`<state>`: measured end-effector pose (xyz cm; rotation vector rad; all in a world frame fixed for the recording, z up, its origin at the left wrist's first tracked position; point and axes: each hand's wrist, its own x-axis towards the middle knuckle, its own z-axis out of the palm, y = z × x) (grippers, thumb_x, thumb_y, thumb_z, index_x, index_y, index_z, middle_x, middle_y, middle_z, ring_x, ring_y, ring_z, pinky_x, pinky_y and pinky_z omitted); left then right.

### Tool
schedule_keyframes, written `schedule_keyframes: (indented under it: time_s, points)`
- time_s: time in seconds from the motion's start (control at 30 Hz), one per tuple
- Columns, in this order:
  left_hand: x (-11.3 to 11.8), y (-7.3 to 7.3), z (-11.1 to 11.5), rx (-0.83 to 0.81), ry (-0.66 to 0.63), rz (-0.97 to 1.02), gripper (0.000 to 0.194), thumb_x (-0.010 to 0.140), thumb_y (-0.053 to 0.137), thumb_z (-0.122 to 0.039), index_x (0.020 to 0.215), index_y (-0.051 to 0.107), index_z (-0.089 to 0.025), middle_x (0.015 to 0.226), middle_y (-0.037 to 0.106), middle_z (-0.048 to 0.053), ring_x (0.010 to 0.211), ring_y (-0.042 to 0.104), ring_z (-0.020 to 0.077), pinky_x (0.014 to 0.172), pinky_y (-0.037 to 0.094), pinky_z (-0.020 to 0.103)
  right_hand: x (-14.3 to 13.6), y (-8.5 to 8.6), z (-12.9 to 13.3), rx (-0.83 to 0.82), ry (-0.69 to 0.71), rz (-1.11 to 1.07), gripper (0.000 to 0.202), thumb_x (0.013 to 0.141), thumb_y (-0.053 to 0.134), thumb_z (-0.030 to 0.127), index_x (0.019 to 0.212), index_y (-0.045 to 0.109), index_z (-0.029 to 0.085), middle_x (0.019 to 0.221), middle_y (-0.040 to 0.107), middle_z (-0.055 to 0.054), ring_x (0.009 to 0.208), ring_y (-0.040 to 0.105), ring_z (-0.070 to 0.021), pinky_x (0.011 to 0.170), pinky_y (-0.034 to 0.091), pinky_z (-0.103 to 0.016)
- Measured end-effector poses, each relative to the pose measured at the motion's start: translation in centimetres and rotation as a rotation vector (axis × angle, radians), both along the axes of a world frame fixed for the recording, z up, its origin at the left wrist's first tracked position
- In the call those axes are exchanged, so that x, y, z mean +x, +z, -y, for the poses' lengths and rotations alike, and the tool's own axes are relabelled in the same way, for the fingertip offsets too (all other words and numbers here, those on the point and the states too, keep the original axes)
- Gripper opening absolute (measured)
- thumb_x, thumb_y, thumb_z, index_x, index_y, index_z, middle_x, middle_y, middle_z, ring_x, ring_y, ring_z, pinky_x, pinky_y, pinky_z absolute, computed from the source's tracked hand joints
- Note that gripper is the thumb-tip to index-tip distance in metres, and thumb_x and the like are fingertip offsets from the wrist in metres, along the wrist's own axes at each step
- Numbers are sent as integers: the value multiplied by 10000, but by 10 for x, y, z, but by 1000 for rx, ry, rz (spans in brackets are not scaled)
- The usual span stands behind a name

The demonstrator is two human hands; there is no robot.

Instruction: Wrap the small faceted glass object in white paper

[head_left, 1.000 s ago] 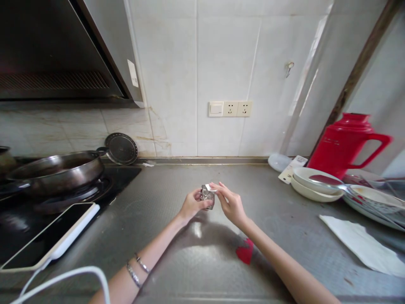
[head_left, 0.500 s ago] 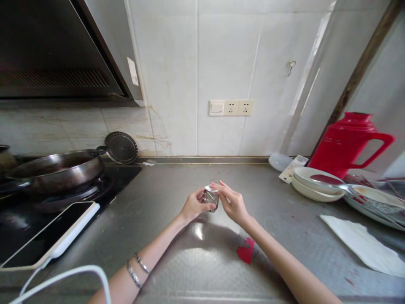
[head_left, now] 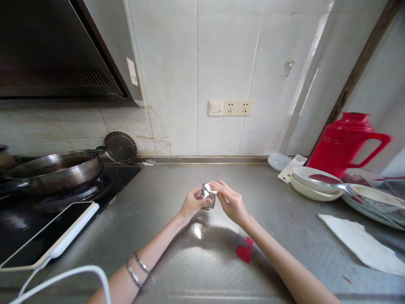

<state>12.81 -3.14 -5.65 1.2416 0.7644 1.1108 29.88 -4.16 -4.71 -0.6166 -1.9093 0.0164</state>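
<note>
head view: hands (head_left: 192, 205) grip clear container (head_left: 209, 202) and white paper (head_left: 210, 188); red flask (head_left: 343, 145) lettering (head_left: 330, 140) unreadable.

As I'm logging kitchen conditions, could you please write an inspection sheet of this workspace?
Surface: metal counter, brown speck at right.
Things in hand: small glass container, white piece at its top.
Clutter: red scrap, white sheet, stacked bowls, phone.
Hands: left hand grips container; right hand touches white piece.
Cables: white cable loops near left forearm.
Surroundings: pan on stove, red jug, sockets with nothing plugged in.
</note>
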Motion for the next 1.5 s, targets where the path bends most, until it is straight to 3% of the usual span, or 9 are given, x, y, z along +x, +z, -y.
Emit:
schedule_keyframes:
  time_s: [0.3, 0.57, 0.73, 0.97, 1.13, 1.23, 1.33, 1.4, 1.5]
  points:
    - [-2, 5, -1, 24, 40, -22, 670, 560, 840, -400, 1140, 612, -152, 1028, 685, 106, 822, 658, 209, 624, 561, 300, -7, -1, 7, 26, 29, 1, 322, 922, 436, 133, 1144, 634, 257, 1163, 684, -60, 1167, 592, -221, 1060, 429, -495]
    - [1, 2, 0, 44, 13, 22, 708, 444, 889, -356, 1063, 636, -122, 947, 692, 103, 801, 650, 193, 644, 527, 262, -8, -2, 1, -303, -74, -250, 239, 942, 466, 308, 1030, 680, 250, 1097, 714, -61, 984, 691, -233, 854, 569, -375]
    - [-1, 5, 2, 16, 17, 7, 731, 495, 854, -459, 1105, 621, -132, 979, 691, 104, 783, 657, 200, 624, 536, 273, -7, 5, 6, -433, 69, -291, 271, 927, 496, 358, 1107, 659, 236, 1195, 668, -76, 1090, 637, -239, 926, 530, -394]
    - [-1, 0, -2, -3, 62, 28, 649, 580, 766, -583, 1023, 659, -121, 865, 684, 78, 700, 634, 165, 542, 487, 219, -10, -5, 4, -390, 199, -105, 821, 722, 760, 343, 1423, 336, 289, 1505, 328, -116, 1346, 382, -288, 1024, 455, -440]
    - [-5, -1, -5, -11, -36, 24, 696, 613, 738, -612, 1085, 633, -112, 973, 674, 129, 786, 647, 206, 569, 501, 239, -12, -11, -1, -439, 208, -163, 774, 703, 771, 308, 1381, 400, 284, 1411, 449, -119, 1245, 502, -266, 988, 491, -404]
    - [-12, -2, -12, 6, -162, -17, 904, 569, 763, -622, 1292, 494, -151, 1089, 655, 168, 918, 650, 285, 676, 531, 331, -13, -6, 1, -524, 232, -239, 744, 657, 799, 301, 1325, 473, 267, 1337, 527, -105, 1162, 570, -257, 977, 498, -412]
    - [-16, -5, -16, 109, -222, -33, 1291, 473, 843, -560, 1481, 113, -218, 1260, 568, 215, 1091, 595, 333, 886, 478, 446, -14, -1, 2, -666, 282, -362, 708, 639, 808, 287, 1278, 507, 240, 1238, 599, -98, 1067, 624, -243, 926, 529, -413]
    - [-14, -5, -15, 231, -205, -107, 1413, 456, 893, -442, 1483, -60, -263, 1389, 448, 234, 1164, 553, 340, 972, 420, 488, -15, 1, 2, -756, 312, -436, 690, 631, 813, 285, 1252, 518, 229, 1189, 625, -93, 1019, 643, -239, 876, 555, -404]
    - [-10, -5, -8, 385, -112, -234, 1415, 479, 902, -269, 1476, -102, -282, 1437, 392, 218, 1211, 519, 335, 1020, 382, 505, -19, 0, 4, -820, 330, -478, 664, 617, 819, 288, 1216, 540, 227, 1172, 635, -85, 1006, 649, -242, 847, 567, -395]
